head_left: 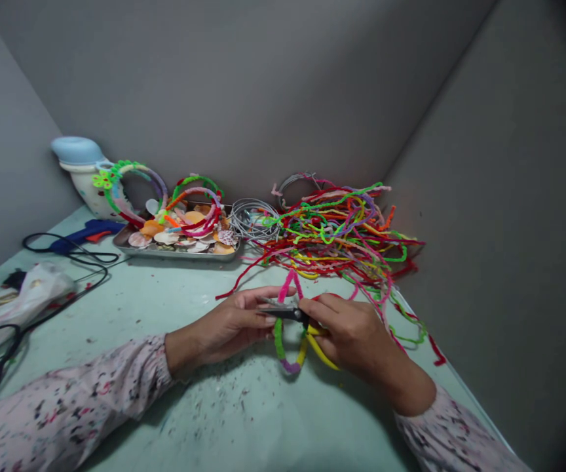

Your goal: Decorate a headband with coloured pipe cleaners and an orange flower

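Now your left hand (228, 324) pinches a fuzzy loop (278, 339); your right hand (354, 328) grips a yellow-handled tool (299, 314) against the left hand.

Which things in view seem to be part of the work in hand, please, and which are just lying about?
Likely in use:
yellow-handled tool, in the right hand
fuzzy loop, in the left hand
heap of fuzzy stems, similar material

Apparently lying about:
bottle
plastic bag
black cable
shell tray

Pale green table (244, 413), metal tray (179, 255), pipe cleaners (335, 226), black cable (17, 335), plastic bag (42, 285)
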### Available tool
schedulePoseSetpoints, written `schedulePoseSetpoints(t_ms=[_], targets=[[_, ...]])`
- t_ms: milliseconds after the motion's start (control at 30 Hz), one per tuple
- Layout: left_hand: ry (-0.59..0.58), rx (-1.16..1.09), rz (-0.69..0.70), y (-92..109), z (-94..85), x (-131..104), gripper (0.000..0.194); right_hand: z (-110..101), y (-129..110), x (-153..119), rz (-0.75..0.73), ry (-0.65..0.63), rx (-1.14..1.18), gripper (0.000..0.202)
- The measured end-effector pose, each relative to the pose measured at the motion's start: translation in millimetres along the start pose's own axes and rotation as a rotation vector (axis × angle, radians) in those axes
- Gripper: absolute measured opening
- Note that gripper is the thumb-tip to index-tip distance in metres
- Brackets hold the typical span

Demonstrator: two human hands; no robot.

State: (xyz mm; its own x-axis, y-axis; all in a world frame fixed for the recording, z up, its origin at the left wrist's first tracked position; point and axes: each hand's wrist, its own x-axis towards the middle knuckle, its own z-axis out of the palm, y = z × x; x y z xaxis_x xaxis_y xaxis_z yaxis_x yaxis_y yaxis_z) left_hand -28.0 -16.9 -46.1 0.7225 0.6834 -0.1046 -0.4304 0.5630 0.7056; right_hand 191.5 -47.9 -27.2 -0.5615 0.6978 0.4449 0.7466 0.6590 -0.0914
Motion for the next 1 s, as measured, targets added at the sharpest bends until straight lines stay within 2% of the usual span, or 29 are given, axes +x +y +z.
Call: schedulePoseSetpoints(t_ms=[100,233,333,400,633,1000], targets=[[-0.032,0.000,0.010,1,2.6,-1,0.035,1,-1,3,0.162,0.063,0.255,0.022],[-0.034,0.037,0.014,4,7.0,-1,0.043,-1,-7,8,0.460,0.095,0.599,0.025],[-0.029,0.084,0.026,5,9.8,0,0.048,-1,-14,10,0.529,0.065,0.872,0.029],[-0.029,0.137,0.027,5,11.1,0,0.051,1,-19,10,0.535,0.070,0.975,0.032],[-0.018,0.300,0.107,-4,10.1,-2,0.056,5,-31,11,0.572,0.118,1.074,0.032],[0.025,0.439,0.117,-6,5.5,-2,0.054,7,-34,9,0.557,0.108,1.052,0.033]])
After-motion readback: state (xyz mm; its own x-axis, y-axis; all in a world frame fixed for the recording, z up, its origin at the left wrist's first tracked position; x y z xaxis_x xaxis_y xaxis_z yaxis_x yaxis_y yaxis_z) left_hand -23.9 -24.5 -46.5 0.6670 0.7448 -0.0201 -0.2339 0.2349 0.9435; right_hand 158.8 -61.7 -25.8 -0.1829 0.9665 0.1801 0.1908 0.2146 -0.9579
